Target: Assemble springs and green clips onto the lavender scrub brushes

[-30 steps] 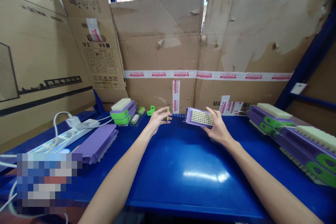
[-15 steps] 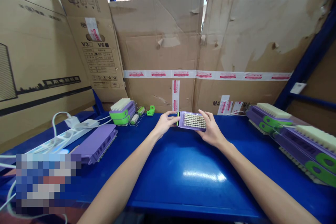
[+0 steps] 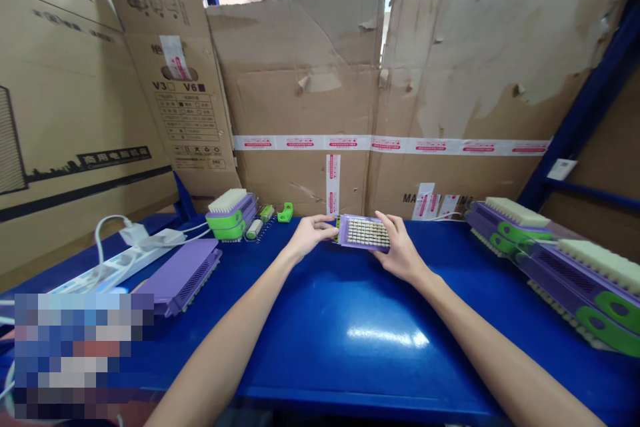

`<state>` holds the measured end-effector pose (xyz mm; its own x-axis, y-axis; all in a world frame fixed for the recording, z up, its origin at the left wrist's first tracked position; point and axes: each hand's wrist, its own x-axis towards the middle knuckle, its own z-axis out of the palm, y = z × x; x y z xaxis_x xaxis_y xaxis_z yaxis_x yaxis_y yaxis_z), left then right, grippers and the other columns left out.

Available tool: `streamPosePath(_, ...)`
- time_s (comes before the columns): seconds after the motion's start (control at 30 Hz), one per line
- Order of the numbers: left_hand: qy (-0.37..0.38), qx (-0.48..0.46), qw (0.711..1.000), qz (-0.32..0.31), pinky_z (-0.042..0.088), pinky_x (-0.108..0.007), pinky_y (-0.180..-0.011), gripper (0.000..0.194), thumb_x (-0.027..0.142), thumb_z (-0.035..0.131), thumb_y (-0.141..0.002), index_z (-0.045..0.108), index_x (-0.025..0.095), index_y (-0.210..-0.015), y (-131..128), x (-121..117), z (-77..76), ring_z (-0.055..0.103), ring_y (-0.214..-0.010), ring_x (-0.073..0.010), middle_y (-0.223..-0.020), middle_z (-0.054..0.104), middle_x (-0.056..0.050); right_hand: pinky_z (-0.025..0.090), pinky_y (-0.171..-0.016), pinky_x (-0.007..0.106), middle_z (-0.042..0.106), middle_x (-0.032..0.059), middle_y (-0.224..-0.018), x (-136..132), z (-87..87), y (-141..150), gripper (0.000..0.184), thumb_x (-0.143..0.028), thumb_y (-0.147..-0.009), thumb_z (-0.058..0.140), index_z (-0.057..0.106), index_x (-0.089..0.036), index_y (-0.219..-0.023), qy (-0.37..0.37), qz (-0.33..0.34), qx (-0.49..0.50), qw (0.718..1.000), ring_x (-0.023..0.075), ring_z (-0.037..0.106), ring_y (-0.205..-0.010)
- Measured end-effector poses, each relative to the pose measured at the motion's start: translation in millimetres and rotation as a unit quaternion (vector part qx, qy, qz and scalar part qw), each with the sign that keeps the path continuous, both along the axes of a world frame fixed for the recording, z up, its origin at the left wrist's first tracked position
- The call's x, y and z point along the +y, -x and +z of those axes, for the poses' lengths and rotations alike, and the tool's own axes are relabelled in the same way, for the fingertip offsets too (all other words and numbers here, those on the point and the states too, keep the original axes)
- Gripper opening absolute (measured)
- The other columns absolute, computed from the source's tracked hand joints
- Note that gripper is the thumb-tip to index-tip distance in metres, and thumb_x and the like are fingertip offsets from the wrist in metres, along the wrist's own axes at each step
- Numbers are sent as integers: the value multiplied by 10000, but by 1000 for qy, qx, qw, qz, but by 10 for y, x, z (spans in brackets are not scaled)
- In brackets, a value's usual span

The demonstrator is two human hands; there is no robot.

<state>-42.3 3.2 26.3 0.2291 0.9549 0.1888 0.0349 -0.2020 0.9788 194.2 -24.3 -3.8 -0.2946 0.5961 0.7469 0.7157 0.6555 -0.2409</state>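
Note:
Above the middle of the blue table, my right hand (image 3: pixel 401 250) is closed round the right end of a purple brush (image 3: pixel 367 232). Rows of cream bristle tufts on it face me. Beside its left end is a narrow black-and-green end piece (image 3: pixel 338 229), pinched between the thumb and fingers of my left hand (image 3: pixel 311 240). Whether this piece is joined to the brush I cannot tell. Part of the brush's right side is hidden by my right fingers.
Stacked purple-and-green brushes (image 3: pixel 575 280) line the right side; a similar stack (image 3: pixel 230 215) stands back left, near a loose green part (image 3: pixel 286 213). On the left are a purple brush, bristles down (image 3: pixel 177 273), and a white power strip (image 3: pixel 120 259) with cables. Cardboard (image 3: pixel 300 100) walls the back.
My left hand has shifted slightly left, and more of the green on the end piece shows. The right hand keeps its hold on the brush. The whole view has shifted a little.

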Motion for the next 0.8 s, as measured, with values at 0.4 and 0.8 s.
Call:
streamPosePath(0.4,-134,55,988,54,504,-285,-733,321,170,713,-612,656,104,-921,-97,-12,-24,659,-729,-165,-774,710,-68,403,-1006,463,349,132,-1256,-5,6,5,819,-148,-730,607,189,-248,-1427,-15,-14,12,1000,284,402,-1208)
streamPosePath(0.8,-109,94,989,16,485,-302,-793,236,182,590,-727,651,125,-947,-82,-5,-8,657,-784,-180,-811,713,-65,408,-992,492,347,136,-1256,10,-20,-1,817,-175,-741,601,175,-256,-1434,-5,-14,4,1000,299,411,-1201)
